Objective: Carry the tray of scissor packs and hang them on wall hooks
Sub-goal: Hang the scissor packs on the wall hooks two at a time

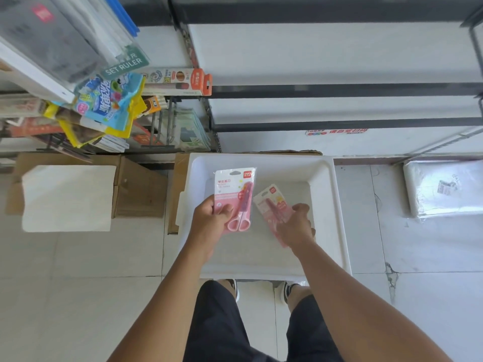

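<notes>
Head view: pink carded scissor pack (233,197), upright.

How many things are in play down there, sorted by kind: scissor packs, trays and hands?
Scissor packs: 2, one in the left hand, one under the right hand
Trays: 1, white
Hands: 2, left and right
Total: 5

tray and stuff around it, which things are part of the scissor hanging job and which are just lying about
Part of the job:
white tray
scissor pack in left hand
scissor pack under right hand

Just lying about:
cardboard boxes
wrapped bundle
ruler sets
colourful packets
</notes>
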Tool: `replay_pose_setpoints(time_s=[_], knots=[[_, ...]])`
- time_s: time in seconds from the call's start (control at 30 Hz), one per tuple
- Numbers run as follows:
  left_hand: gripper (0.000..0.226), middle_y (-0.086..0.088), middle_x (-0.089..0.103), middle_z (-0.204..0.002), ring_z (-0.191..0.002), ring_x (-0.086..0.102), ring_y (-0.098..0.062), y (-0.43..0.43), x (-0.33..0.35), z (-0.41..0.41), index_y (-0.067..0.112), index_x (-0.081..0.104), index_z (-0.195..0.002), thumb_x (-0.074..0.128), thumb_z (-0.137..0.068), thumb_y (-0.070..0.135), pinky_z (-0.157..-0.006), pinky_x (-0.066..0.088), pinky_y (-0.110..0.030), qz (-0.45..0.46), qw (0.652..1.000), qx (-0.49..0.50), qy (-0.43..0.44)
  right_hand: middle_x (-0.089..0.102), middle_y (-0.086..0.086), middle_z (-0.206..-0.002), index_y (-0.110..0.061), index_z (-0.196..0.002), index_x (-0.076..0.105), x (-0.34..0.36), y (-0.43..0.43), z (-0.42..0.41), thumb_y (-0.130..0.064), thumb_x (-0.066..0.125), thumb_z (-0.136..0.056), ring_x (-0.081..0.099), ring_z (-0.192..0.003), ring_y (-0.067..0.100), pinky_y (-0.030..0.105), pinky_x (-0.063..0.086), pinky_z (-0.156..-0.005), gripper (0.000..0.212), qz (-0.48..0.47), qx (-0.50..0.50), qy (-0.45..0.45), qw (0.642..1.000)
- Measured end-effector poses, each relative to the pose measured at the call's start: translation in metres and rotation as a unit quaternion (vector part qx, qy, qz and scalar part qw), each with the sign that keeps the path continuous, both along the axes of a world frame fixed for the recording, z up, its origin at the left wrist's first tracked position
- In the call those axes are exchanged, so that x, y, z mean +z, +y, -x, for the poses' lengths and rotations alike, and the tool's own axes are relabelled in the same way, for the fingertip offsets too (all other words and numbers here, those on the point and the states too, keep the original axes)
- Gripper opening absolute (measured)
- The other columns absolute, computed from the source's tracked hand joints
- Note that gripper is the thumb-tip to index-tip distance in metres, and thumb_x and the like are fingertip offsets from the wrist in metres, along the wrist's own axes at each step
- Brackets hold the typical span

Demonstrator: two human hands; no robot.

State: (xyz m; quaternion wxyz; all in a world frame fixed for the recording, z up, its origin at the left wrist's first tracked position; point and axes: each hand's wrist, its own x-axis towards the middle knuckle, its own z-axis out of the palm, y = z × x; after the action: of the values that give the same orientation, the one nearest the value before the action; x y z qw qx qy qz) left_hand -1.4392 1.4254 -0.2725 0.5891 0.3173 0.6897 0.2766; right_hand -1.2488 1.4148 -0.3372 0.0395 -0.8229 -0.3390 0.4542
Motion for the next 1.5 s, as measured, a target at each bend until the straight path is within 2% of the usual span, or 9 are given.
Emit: replay_pose_setpoints(time_s=[0.07,0.13,0.23,0.3,0.47,0.67,1.13,1.37,1.5], knots=[[0.028,0.011,0.073,-0.108,-0.095,0.07,-0.01,0.001,0.007,0.002,0.028,0.065,-0.115,0.058,-0.098,0.008,-0.058,0.053,-0.013,-0.012,1.0,0.013,-0.01,0.065,-0.001,-0.099,-0.023,-0.11,0.042,0.016,0.001,-0.003,-0.012,0.06,-0.086,0.066,-0.093,0.027,0.052,0.057,-0.085,0.032,-0.045,-0.046,0.062,0.996],[0.028,0.009,0.073,-0.11,-0.096,0.07,-0.011,0.003,0.017,0.003,0.027,0.066,-0.117,0.058,-0.098,0.007,-0.057,0.052,-0.011,-0.022,0.999,0.022,-0.023,0.067,0.001,-0.103,-0.018,-0.108,0.051,0.038,0.001,-0.007,-0.004,0.06,-0.086,0.069,-0.094,0.025,0.042,0.061,-0.069,0.027,-0.081,-0.095,0.131,0.983],[0.027,0.01,0.074,-0.109,-0.098,0.071,-0.014,0.008,0.036,0.003,0.028,0.067,-0.115,0.059,-0.098,0.009,-0.064,0.057,-0.019,-0.042,0.998,0.024,-0.031,0.066,0.001,-0.097,-0.014,-0.099,0.053,0.081,0.002,-0.014,0.008,0.061,-0.083,0.065,-0.085,0.018,0.015,0.05,-0.053,0.029,-0.147,-0.143,0.207,0.956],[0.026,0.005,0.077,-0.109,-0.098,0.074,-0.02,0.012,0.051,0.003,0.028,0.07,-0.111,0.06,-0.097,0.009,-0.072,0.061,-0.033,-0.058,0.997,0.014,-0.038,0.063,-0.003,-0.086,-0.016,-0.092,0.053,0.107,0.004,-0.018,0.011,0.061,-0.082,0.062,-0.077,0.016,0.009,0.046,-0.047,0.03,-0.186,-0.151,0.224,0.945],[0.025,-0.002,0.079,-0.103,-0.095,0.076,-0.027,0.026,0.102,-0.007,0.018,0.073,-0.112,0.06,-0.095,0.004,-0.074,0.061,-0.041,-0.123,0.989,-0.023,-0.082,0.072,0.015,-0.091,-0.009,-0.095,0.058,0.169,0.009,-0.029,0.002,0.066,-0.089,0.071,-0.073,0.017,0.03,0.059,-0.07,0.015,-0.282,-0.149,0.278,0.906],[0.034,-0.015,0.075,-0.115,-0.112,0.067,-0.045,0.033,0.185,-0.043,0.014,0.073,-0.116,0.068,-0.082,0.018,-0.099,0.047,-0.066,-0.213,0.963,-0.014,-0.162,0.074,0.023,-0.098,-0.001,-0.11,0.059,0.258,0.019,-0.062,-0.005,0.07,-0.09,0.071,-0.075,0.021,0.029,0.058,-0.071,0.024,-0.398,-0.095,0.313,0.857],[0.023,0.001,0.08,-0.1,-0.097,0.073,-0.016,-0.019,0.388,-0.19,0.027,0.078,-0.094,0.076,-0.074,0.017,-0.097,0.052,-0.045,-0.46,0.867,0.089,-0.169,0.079,0.004,-0.093,-0.009,-0.114,0.06,0.446,-0.012,-0.2,-0.009,0.069,-0.092,0.077,-0.081,0.022,0.028,0.06,-0.068,0.024,-0.548,0.022,0.375,0.747],[0.025,-0.001,0.08,-0.1,-0.094,0.074,-0.016,-0.016,0.467,-0.235,0.016,0.072,-0.107,0.07,-0.083,0.01,-0.085,0.058,-0.03,-0.552,0.815,0.055,-0.17,0.078,0.014,-0.096,-0.005,-0.113,0.059,0.524,-0.017,-0.239,-0.015,0.062,-0.097,0.078,-0.082,0.028,0.031,0.062,-0.066,0.019,-0.627,0.034,0.365,0.687],[0.028,0.002,0.08,-0.104,-0.099,0.075,-0.013,-0.01,0.499,-0.252,0.022,0.07,-0.112,0.069,-0.088,0.008,-0.082,0.057,-0.023,-0.588,0.789,0.041,-0.175,0.074,0.026,-0.099,-0.002,-0.113,0.056,0.559,-0.01,-0.252,-0.014,0.06,-0.099,0.075,-0.082,0.04,0.043,0.064,-0.07,0.019,-0.663,0.038,0.35,0.66]])
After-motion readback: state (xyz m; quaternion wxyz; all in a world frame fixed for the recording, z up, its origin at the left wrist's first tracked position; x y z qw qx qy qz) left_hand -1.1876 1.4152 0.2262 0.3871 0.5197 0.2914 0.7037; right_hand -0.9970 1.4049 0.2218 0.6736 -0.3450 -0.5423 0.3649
